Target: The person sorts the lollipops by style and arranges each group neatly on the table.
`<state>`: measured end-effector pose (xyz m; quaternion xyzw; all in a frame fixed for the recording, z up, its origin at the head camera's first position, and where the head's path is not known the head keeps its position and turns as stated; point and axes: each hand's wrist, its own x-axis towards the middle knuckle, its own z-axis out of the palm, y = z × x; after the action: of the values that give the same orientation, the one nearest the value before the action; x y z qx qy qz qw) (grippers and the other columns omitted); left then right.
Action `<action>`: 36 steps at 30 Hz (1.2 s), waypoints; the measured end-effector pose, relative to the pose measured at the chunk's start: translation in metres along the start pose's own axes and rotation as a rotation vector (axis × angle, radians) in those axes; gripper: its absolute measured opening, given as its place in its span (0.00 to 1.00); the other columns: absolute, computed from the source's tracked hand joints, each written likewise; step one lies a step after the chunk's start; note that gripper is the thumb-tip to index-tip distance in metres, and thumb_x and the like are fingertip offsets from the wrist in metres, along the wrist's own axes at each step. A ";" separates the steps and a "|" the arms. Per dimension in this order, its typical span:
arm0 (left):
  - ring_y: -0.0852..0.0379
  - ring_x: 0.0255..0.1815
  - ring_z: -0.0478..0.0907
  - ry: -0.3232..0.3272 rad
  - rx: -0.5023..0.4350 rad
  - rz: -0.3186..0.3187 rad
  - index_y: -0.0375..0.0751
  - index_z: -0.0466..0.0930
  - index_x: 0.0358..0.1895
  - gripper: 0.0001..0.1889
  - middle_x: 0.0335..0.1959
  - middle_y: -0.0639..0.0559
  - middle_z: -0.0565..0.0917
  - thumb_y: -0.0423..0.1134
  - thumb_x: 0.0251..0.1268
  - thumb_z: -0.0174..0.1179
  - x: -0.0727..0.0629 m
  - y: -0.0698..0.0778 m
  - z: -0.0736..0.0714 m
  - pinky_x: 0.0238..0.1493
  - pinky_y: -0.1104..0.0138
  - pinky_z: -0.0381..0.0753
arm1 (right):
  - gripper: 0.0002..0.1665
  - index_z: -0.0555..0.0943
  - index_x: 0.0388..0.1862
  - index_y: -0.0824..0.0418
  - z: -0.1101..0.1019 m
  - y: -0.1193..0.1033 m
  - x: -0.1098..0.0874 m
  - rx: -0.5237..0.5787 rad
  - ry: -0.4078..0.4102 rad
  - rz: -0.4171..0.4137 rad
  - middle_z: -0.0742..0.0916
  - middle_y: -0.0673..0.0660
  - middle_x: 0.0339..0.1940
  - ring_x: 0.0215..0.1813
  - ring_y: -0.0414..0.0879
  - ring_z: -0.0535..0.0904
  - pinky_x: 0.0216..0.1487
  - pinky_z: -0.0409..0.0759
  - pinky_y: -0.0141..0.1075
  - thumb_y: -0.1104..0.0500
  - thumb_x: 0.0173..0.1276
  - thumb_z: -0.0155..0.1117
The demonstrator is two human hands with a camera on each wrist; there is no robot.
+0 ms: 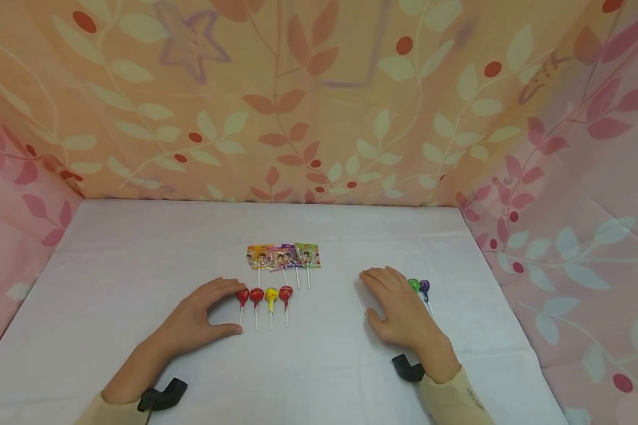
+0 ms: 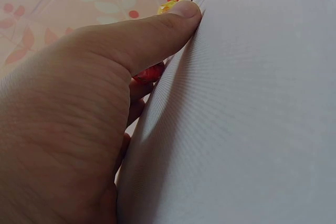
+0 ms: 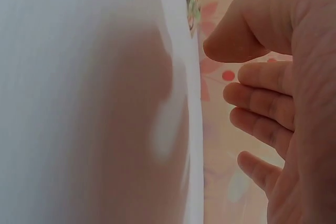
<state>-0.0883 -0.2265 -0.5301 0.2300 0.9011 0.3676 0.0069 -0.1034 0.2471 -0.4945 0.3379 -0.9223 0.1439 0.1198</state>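
Observation:
My left hand [image 1: 195,317] rests at the left end of a row of lollipops, its fingertips touching the head of the leftmost red lollipop [image 1: 242,296]. Its thumb [image 2: 184,11] lies by the lower end of that stick, with the fingers spread apart from it. To the right in the row lie another red lollipop [image 1: 257,296], a yellow lollipop [image 1: 271,296] and a third red lollipop [image 1: 285,293]. Above the cloth, my right hand [image 1: 401,310] holds nothing, its fingers loosely bent. Just beyond it are a green lollipop [image 1: 414,285] and a purple lollipop [image 1: 425,287], partly hidden by that hand.
Behind the row, several flat-wrapped lollipops overlap, with an orange wrapper [image 1: 259,257] at the left and a green wrapper [image 1: 310,255] at the right. White cloth [image 1: 319,378] covers the table. Leaf-patterned curtains [image 1: 319,118] stand at the back and both sides.

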 end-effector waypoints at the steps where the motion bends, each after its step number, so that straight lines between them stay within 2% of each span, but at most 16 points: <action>1: 0.37 0.80 0.69 0.001 -0.001 0.000 0.59 0.81 0.74 0.44 0.73 0.53 0.81 0.53 0.50 0.89 0.000 0.000 0.000 0.77 0.33 0.68 | 0.39 0.79 0.73 0.67 -0.001 0.001 -0.001 -0.001 -0.001 0.004 0.83 0.61 0.71 0.74 0.58 0.76 0.83 0.62 0.59 0.59 0.61 0.67; 17: 0.35 0.80 0.69 0.001 0.005 -0.012 0.61 0.81 0.75 0.44 0.74 0.52 0.81 0.55 0.50 0.88 0.000 0.000 0.000 0.76 0.32 0.69 | 0.39 0.80 0.71 0.67 -0.012 0.019 -0.014 0.004 0.042 0.041 0.84 0.62 0.69 0.72 0.59 0.78 0.81 0.64 0.62 0.61 0.57 0.67; 25: 0.35 0.80 0.69 -0.003 0.010 -0.019 0.60 0.81 0.75 0.44 0.74 0.52 0.81 0.56 0.51 0.88 0.000 0.001 -0.001 0.76 0.32 0.69 | 0.40 0.80 0.70 0.70 -0.014 0.026 -0.019 -0.001 0.070 0.041 0.84 0.65 0.67 0.71 0.63 0.78 0.79 0.66 0.65 0.62 0.55 0.68; 36: 0.35 0.80 0.69 0.012 0.007 -0.013 0.61 0.81 0.74 0.45 0.74 0.52 0.81 0.52 0.48 0.89 -0.001 -0.001 0.001 0.76 0.33 0.68 | 0.40 0.80 0.72 0.69 -0.021 0.038 -0.034 -0.025 0.025 0.142 0.84 0.64 0.70 0.73 0.62 0.77 0.82 0.62 0.60 0.62 0.56 0.69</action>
<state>-0.0877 -0.2268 -0.5312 0.2219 0.9039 0.3657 0.0032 -0.1004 0.3022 -0.4933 0.2683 -0.9442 0.1445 0.1249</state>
